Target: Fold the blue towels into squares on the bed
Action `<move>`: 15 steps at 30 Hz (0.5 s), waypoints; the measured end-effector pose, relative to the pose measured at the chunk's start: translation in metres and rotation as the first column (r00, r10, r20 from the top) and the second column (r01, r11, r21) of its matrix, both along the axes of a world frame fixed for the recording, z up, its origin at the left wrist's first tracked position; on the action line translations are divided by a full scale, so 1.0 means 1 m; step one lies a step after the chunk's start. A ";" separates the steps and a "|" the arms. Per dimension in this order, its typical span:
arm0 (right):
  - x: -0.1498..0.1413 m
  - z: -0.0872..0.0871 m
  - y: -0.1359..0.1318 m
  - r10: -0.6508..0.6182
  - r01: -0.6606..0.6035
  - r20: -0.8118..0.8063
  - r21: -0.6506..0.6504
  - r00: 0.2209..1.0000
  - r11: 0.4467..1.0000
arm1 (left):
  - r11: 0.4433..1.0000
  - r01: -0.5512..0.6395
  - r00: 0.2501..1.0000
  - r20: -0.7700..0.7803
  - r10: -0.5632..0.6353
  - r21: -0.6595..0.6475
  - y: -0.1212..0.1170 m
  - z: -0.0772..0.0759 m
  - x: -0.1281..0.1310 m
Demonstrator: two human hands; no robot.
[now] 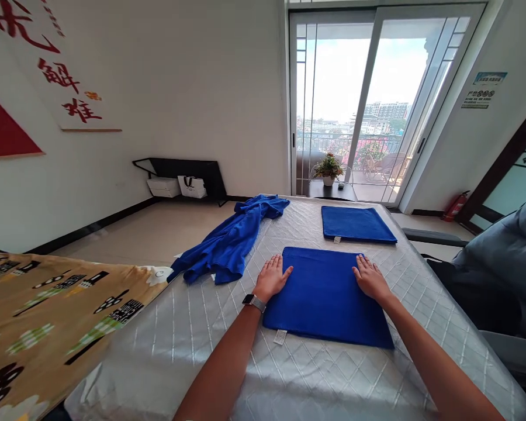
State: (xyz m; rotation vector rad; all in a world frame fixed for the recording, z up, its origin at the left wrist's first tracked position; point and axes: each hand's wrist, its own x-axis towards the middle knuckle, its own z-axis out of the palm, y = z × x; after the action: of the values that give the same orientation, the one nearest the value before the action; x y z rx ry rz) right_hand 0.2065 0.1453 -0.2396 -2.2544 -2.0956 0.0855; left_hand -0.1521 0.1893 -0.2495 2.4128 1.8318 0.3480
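A flat blue fabric cover (326, 298) with a white tag (280, 337) at its near left edge lies in front of me. On its left edge rests my left hand (273, 277), palm down with the fingers stretched forward and the thumb out. My right hand (370, 277) lies flat on its right edge, fingers extended. Farther back is a second flat blue cover (357, 224), also tagged, which neither hand touches. A crumpled pile of blue fabric (228, 242) spreads along the left side, apart from my left hand.
Everything blue lies on a silvery quilted mattress (193, 362). A tan patterned blanket (61, 321) borders it at left, a grey padded item (504, 257) at right. Behind stand a small table (319, 190) with a potted plant (328, 168) and a glass sliding door (333, 88).
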 end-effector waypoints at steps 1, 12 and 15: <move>-0.001 0.001 0.007 0.005 -0.005 -0.018 -0.006 1.000 1.000 | 1.000 0.003 1.000 0.005 -0.003 -0.005 0.000 0.001 -0.001; -0.004 -0.013 0.024 -0.069 0.074 -0.073 0.059 0.995 0.996 | 0.998 0.008 1.000 0.002 -0.008 0.064 -0.005 0.011 0.002; -0.004 -0.011 0.024 -0.066 0.072 -0.089 0.063 0.994 0.995 | 0.992 0.028 1.000 -0.013 -0.027 0.123 -0.014 0.021 0.021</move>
State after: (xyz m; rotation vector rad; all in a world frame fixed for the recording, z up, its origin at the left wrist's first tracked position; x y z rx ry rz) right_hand 0.2020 0.1696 -0.2510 -2.2398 -1.9470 0.1065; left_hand -0.1310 0.1748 -0.2283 2.5224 1.8318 0.4582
